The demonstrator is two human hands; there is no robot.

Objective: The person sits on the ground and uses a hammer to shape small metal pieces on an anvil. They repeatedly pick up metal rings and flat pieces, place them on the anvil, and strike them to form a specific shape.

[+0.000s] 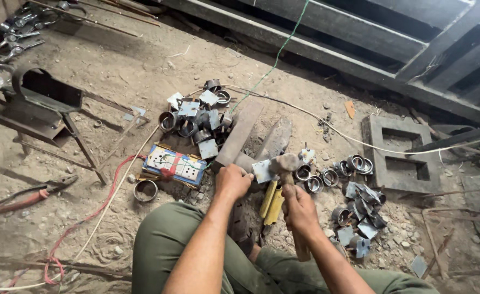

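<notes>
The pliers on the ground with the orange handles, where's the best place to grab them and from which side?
Take the pliers by the two orange handles, which point toward the left edge of the view, while the dark jaws point right, toward the knee. Coming from above and the left, a hand could probably wrap both handles together. They lie flat on bare dirt floor, apart from the red cable.

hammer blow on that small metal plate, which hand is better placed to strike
Right. The right hand already grips the hammer by its wooden handle, head just over the small metal plate. The left hand steadies the plate's edge.
</notes>
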